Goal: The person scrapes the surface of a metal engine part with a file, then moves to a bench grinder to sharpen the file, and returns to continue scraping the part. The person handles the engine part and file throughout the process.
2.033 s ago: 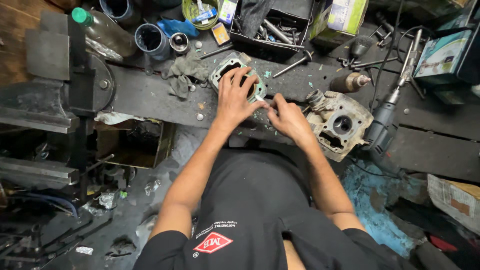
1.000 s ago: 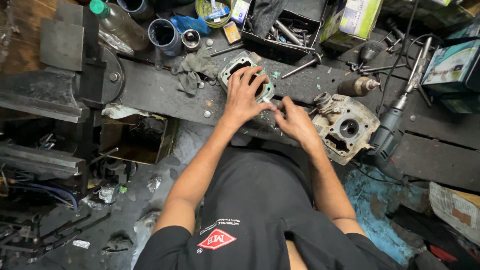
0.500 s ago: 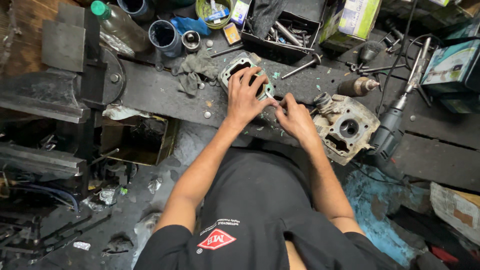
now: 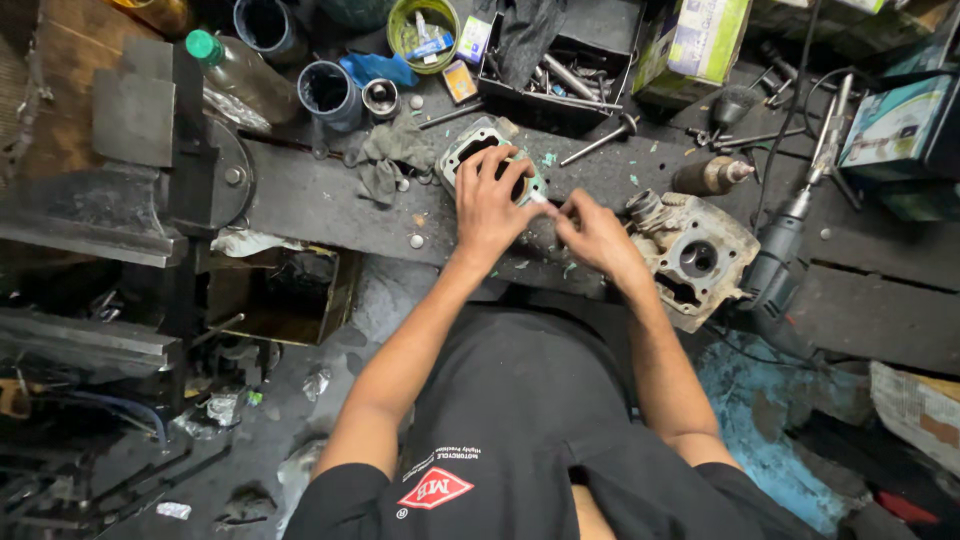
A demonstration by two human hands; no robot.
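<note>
Cylinder block [image 4: 478, 150], grey metal with a round bore, lying on the dark workbench [image 4: 300, 195] at about 12 o'clock from the person's chest. Patches of pale green gasket cling to its top face, and green flakes [image 4: 548, 160] lie scattered over the bench at 1 o'clock of it; judging by these, scraping of the face is partly done and some residue is left, though how much cannot be told under the hand.

Left hand [image 4: 492, 205]: spread over the block's near edge, fingers curled down on it, pinning it in place.

Right hand [image 4: 598, 232]: at 3 o'clock of the left, fingers pinched closed on a small pale scraper [image 4: 541, 199] whose tip meets the block's right edge; the tool is too small to name with certainty.

Cylinder head [image 4: 695, 255]: grey casting at 3 o'clock, just beside the right wrist, apart from the work.

Grey rag [image 4: 385, 160]: crumpled at 9 o'clock of the block. Power drill [image 4: 780, 255]: beyond the cylinder head at 3 o'clock. Black parts tray [image 4: 556, 85]: at 1 o'clock, holding rods and bolts.

Change from the earlier views: both hands stay on the block in much the same pose; the right hand has drawn slightly nearer the left, and the camera has shifted a little. Block, head and rag lie unmoved.
</note>
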